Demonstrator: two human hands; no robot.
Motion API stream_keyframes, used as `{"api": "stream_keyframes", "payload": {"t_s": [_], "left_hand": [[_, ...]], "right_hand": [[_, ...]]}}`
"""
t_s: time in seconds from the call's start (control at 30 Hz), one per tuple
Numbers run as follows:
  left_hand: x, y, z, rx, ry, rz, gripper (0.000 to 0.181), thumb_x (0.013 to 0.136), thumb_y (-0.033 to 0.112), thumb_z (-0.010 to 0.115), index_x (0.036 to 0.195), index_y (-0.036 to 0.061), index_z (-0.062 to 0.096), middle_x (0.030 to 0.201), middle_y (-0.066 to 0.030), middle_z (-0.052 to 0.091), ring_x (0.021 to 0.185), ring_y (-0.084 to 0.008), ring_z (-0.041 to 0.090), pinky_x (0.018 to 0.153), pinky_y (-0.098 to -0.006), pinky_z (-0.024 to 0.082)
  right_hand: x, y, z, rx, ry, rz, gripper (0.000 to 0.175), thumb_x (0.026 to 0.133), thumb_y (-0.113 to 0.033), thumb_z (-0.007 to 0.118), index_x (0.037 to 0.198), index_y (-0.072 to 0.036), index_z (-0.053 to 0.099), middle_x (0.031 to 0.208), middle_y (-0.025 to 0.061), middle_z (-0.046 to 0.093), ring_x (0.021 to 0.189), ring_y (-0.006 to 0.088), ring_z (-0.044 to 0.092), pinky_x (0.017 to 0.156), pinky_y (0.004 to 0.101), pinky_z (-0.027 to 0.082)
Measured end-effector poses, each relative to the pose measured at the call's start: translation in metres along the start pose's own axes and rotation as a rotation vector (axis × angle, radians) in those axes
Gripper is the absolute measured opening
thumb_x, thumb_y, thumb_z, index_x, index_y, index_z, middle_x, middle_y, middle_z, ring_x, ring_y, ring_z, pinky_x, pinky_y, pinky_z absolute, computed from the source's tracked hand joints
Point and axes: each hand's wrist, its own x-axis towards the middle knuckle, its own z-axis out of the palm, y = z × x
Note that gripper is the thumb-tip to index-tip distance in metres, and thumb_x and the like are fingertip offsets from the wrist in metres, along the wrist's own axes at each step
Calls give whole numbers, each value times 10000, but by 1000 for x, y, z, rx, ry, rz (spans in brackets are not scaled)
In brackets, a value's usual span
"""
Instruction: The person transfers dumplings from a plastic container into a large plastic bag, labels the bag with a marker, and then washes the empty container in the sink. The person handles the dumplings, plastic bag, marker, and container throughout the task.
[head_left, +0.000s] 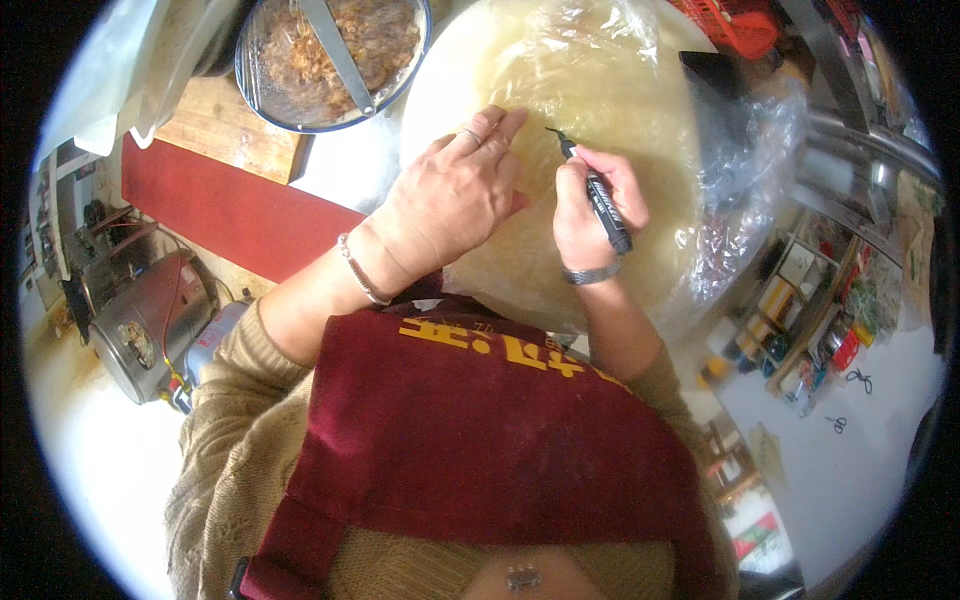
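Before me lies a large, round, pale yellow sheet or mass (600, 82) under clear plastic film (720, 247); its material cannot be told. My left hand (457, 187) rests on it, fingers extended, with a ring on one finger and a beaded bracelet at the wrist. Just to the right, my right hand (596, 206) grips a black marker pen (604, 206). The pen is uncapped, its dark tip pointing up and left, close to the pale surface. Whether the tip touches is unclear.
An enamel basin (262, 120) of brown filling, with a flat metal strip (337, 56) across it, stands at the upper left near a wooden board (225, 131). A red basket (724, 26) is at the upper right. Metal drum-like equipment (154, 322) stands lower left, shelves (810, 300) at the right.
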Motion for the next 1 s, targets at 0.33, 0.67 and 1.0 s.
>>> {"api": "stream_keyframes", "payload": {"t_s": [0.33,0.67,1.0], "left_hand": [[3,1,0,-10,-19,-6,428,874,348,656,1062,-36,634,1380,-204,524,1326,-299,461,1002,-349,480],[3,-1,5,-29,74,19,329,781,264,734,892,-23,617,1358,-214,524,1256,-335,476,973,-377,484],[2,-6,2,-154,50,-4,333,783,243,732,913,-47,628,1353,-196,534,1217,-335,488,1026,-369,443]], "right_hand": [[2,-4,0,158,15,126,151,840,51,683,982,15,646,827,44,658,710,77,578,649,230,493],[3,0,-8,163,8,163,127,863,44,665,987,30,640,861,54,659,746,85,587,675,229,493],[1,-3,-10,170,-72,156,153,855,51,672,1004,30,644,865,46,661,748,76,589,672,218,494]]}}
